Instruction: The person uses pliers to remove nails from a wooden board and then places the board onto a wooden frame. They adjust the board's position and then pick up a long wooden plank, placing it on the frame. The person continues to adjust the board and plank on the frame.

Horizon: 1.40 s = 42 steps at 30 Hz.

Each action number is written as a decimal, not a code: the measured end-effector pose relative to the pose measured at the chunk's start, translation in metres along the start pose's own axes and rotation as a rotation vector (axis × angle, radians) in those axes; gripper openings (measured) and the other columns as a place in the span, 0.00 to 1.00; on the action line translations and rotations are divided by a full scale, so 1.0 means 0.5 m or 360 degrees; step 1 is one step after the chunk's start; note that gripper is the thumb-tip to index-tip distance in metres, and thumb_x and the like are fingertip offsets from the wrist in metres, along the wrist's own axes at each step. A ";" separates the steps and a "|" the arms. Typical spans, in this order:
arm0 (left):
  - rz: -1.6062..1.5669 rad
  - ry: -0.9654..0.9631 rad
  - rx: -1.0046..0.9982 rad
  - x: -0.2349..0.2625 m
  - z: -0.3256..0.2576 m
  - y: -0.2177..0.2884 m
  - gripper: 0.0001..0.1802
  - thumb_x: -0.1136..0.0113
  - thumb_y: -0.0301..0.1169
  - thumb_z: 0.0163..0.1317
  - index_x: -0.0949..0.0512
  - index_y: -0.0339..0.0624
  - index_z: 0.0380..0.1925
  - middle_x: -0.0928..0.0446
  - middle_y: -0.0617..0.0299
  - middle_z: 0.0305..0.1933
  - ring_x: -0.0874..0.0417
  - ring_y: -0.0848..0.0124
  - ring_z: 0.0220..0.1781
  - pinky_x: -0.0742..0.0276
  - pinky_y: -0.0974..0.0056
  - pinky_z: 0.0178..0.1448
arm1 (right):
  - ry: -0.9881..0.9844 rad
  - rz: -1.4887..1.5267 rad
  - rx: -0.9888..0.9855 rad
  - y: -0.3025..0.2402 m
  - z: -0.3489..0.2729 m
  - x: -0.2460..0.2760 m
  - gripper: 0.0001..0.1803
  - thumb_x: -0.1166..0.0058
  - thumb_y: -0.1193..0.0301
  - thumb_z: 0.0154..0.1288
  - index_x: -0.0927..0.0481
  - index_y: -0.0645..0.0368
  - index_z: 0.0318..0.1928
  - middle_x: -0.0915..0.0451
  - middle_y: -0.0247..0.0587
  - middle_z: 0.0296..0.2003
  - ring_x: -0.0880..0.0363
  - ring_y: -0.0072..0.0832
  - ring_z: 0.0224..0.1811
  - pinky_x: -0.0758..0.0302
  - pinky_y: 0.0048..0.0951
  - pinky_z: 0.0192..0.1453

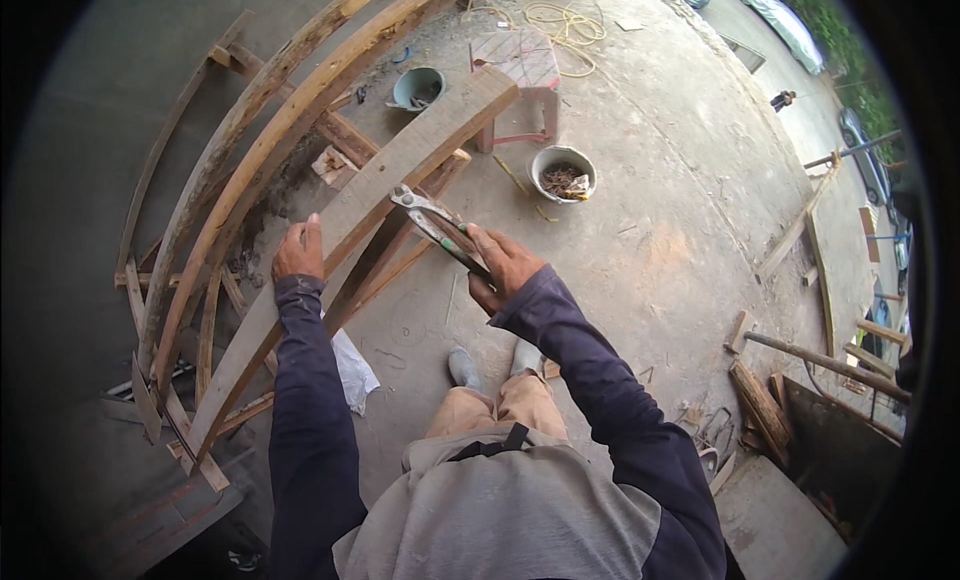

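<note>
My left hand (298,250) grips the far edge of a long wooden plank (400,160), with part of its fingers hidden over the side. The plank slants from lower left to upper right on a wooden frame. In my right hand (507,267) is a pair of pincers (440,226) with a metal head and greenish marks on the handles. The fingers are wrapped round the handles. The head of the pincers is at the near edge of the plank; I cannot tell whether its jaws touch the wood.
Curved wooden beams (270,115) stand to the left. Ahead are a blue-green bucket (418,88), a stool (516,60), a bucket of rusty scraps (562,174) and a coiled yellow hose (566,25). Timber (762,410) and a metal pole (830,363) lie at right.
</note>
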<state>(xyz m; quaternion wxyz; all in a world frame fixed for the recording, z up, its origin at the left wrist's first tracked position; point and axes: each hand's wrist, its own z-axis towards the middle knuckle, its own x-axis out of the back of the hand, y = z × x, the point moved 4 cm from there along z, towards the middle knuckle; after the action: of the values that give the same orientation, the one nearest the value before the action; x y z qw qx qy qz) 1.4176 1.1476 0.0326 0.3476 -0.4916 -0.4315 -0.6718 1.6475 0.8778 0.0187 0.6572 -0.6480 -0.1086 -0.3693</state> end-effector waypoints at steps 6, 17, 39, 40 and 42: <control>-0.0262 0.0241 0.0048 0.018 -0.006 0.000 0.31 0.61 0.54 0.73 0.21 0.37 0.47 0.20 0.41 0.47 0.21 0.43 0.50 0.26 0.48 0.53 | -0.0351 -0.0387 0.0509 -0.080 0.190 0.044 0.35 0.42 0.67 0.55 0.31 0.54 0.66 0.24 0.46 0.58 0.24 0.43 0.59 0.28 0.41 0.64; -0.0177 0.0123 0.0012 0.021 -0.011 0.006 0.33 0.60 0.59 0.71 0.19 0.39 0.38 0.19 0.42 0.38 0.19 0.43 0.43 0.25 0.49 0.46 | 0.0026 -0.0585 0.0681 -0.011 0.269 0.002 0.32 0.45 0.63 0.67 0.37 0.41 0.71 0.32 0.41 0.66 0.37 0.42 0.70 0.41 0.47 0.73; -0.0070 0.0073 0.0089 0.018 -0.007 0.011 0.34 0.57 0.59 0.70 0.17 0.37 0.38 0.19 0.41 0.38 0.18 0.43 0.42 0.25 0.50 0.45 | -0.0034 0.0926 -0.2681 0.547 -0.804 -0.158 0.20 0.52 0.70 0.62 0.25 0.58 0.56 0.20 0.42 0.32 0.19 0.35 0.30 0.22 0.38 0.32; -0.0041 0.0083 0.0097 0.020 -0.007 0.013 0.34 0.57 0.59 0.70 0.17 0.37 0.39 0.19 0.41 0.39 0.18 0.44 0.42 0.25 0.50 0.46 | -0.0047 0.0903 -0.2566 0.558 -0.759 -0.149 0.21 0.51 0.70 0.62 0.25 0.59 0.57 0.20 0.42 0.32 0.19 0.35 0.30 0.22 0.38 0.31; -0.0097 0.0079 0.0110 0.023 -0.011 0.016 0.32 0.56 0.56 0.71 0.18 0.36 0.37 0.19 0.42 0.38 0.19 0.44 0.41 0.25 0.50 0.45 | -0.0079 0.0829 -0.2377 0.575 -0.670 -0.133 0.24 0.50 0.70 0.61 0.26 0.60 0.58 0.20 0.42 0.32 0.19 0.35 0.29 0.22 0.37 0.31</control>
<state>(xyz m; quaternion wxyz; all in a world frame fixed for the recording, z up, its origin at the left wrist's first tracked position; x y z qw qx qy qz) 1.4196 1.1392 0.0446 0.3544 -0.4492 -0.4603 -0.6787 1.6685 0.5562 -0.2902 0.1110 -0.9303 0.3087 -0.1642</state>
